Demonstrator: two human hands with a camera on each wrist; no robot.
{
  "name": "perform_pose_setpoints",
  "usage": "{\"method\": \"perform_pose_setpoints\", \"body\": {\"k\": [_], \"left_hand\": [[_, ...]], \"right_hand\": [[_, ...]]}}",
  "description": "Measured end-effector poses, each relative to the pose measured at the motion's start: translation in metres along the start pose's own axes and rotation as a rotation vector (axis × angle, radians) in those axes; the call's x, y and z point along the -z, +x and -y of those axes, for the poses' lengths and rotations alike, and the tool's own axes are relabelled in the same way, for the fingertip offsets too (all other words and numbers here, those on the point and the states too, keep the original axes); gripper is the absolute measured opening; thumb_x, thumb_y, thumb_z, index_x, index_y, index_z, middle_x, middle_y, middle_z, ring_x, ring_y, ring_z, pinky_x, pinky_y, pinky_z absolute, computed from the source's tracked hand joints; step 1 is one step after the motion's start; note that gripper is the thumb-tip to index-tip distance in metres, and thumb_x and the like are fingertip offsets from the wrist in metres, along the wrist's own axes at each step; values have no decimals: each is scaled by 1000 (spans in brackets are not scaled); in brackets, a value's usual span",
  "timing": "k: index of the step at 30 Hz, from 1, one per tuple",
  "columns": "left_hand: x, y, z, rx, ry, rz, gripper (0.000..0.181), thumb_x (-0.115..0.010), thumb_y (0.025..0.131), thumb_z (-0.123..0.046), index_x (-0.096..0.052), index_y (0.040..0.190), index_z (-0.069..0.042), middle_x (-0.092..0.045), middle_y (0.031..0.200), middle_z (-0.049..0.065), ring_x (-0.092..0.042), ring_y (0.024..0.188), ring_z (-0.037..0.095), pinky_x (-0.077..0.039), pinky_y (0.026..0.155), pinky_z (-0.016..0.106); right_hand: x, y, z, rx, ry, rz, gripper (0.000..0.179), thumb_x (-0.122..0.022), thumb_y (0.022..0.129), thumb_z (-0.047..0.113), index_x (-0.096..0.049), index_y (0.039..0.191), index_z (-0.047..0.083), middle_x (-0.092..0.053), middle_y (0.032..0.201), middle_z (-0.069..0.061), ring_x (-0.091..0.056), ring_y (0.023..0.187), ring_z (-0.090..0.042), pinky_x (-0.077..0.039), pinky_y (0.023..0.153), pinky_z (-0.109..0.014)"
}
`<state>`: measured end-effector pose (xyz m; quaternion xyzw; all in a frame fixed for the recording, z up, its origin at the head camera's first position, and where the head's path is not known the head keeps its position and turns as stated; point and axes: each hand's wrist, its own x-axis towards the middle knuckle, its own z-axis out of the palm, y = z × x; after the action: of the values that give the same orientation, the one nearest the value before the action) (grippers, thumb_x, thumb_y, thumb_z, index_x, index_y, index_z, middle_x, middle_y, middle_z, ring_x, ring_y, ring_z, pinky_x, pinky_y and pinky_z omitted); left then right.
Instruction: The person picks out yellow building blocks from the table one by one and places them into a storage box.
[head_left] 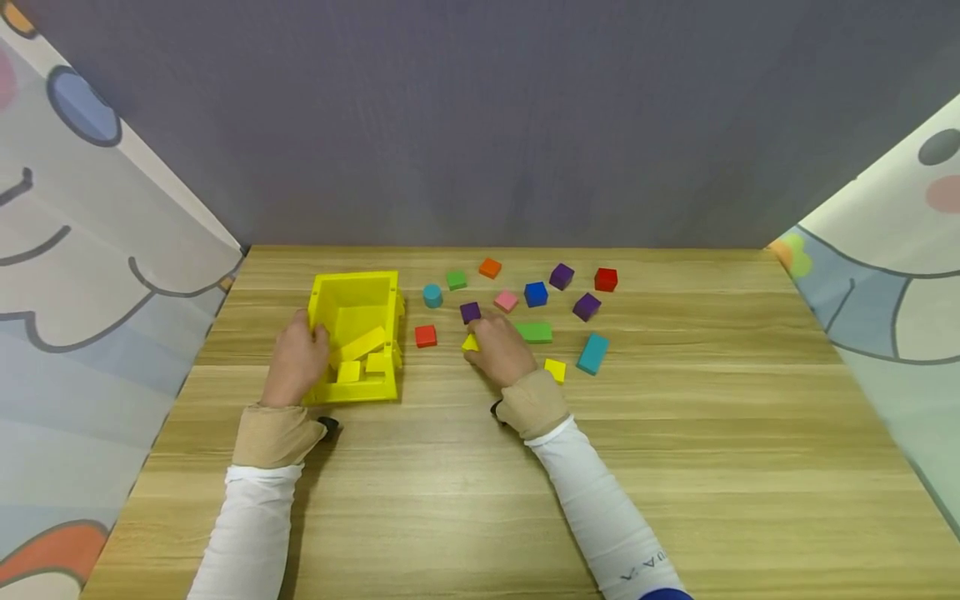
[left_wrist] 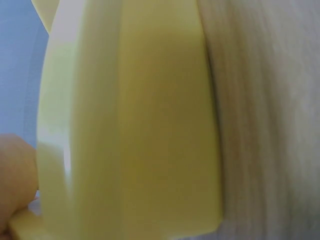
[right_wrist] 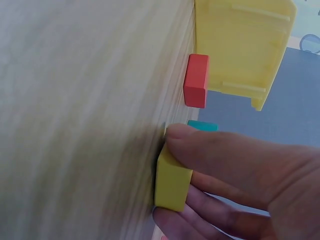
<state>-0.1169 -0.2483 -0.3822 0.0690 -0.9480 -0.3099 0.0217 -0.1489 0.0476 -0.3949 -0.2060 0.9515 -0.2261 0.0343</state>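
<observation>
My left hand point(head_left: 297, 360) grips the left wall of a yellow bin point(head_left: 356, 392); in the left wrist view the bin's wall point(left_wrist: 165, 120) fills most of the picture. Inside lie several yellow blocks point(head_left: 363, 345). My right hand point(head_left: 501, 348) pinches a yellow block point(right_wrist: 173, 185) between thumb and fingers, low at the tabletop. Beyond those fingers sits a dark purple block point(head_left: 470, 312), and a long green block point(head_left: 536, 333) lies to their right. A red block point(head_left: 425, 336) is between the bin and this hand. Another yellow block point(head_left: 555, 370) lies by the right wrist.
Farther back are a blue cylinder point(head_left: 432, 296), a green block point(head_left: 456, 280), an orange block point(head_left: 491, 267), a pink block point(head_left: 506, 301) and a blue cube point(head_left: 536, 294). Purple cubes point(head_left: 587, 307), a red cube point(head_left: 606, 279) and a teal block point(head_left: 592, 354) lie rightward. A grey panel point(head_left: 510, 125) stands behind.
</observation>
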Motion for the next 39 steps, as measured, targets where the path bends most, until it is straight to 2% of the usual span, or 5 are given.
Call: {"method": "perform_pose_setpoints", "body": {"k": [14, 21, 28, 35, 39], "left_hand": [[0, 0, 0, 1, -1, 4, 40, -32, 104, -15, -42, 128, 16, -57, 110, 41, -57, 82, 41, -49, 60, 43], [0, -1, 0, -9, 1, -1, 40, -32, 103, -14, -42, 126, 17, -57, 109, 41, -56, 84, 42, -48, 62, 45], [-3, 0, 0, 7, 1, 7, 42, -31, 104, -16, -41, 129, 17, -55, 113, 43, -56, 86, 42, -48, 63, 46], [-1, 0, 2, -34, -15, -1, 40, -30, 104, -13, -41, 124, 19, -56, 106, 42, -56, 84, 42, -48, 66, 51], [1, 1, 0, -5, -11, 17, 43, -30, 104, -16, -39, 129, 18, -55, 111, 42, -56, 84, 42, -48, 63, 48]], "right_hand": [[7, -2, 3, 41, 39, -25, 30, -78, 85, 9, -70, 111, -3, -67, 111, -18, -64, 95, -28, -54, 83, -38], [11, -2, 7, 79, 45, -45, 36, -76, 86, 8, -68, 119, -4, -64, 121, -20, -63, 108, -31, -52, 95, -39], [15, -1, 10, 93, 41, -55, 37, -76, 87, 9, -68, 121, -3, -65, 120, -18, -63, 106, -29, -52, 94, -38], [18, 1, 19, 128, 42, -52, 37, -75, 89, 13, -67, 122, -2, -64, 122, -17, -63, 109, -28, -52, 94, -36], [22, 1, 25, 124, 63, -57, 39, -75, 89, 13, -66, 124, -2, -65, 122, -16, -65, 104, -26, -54, 91, -34]]}}
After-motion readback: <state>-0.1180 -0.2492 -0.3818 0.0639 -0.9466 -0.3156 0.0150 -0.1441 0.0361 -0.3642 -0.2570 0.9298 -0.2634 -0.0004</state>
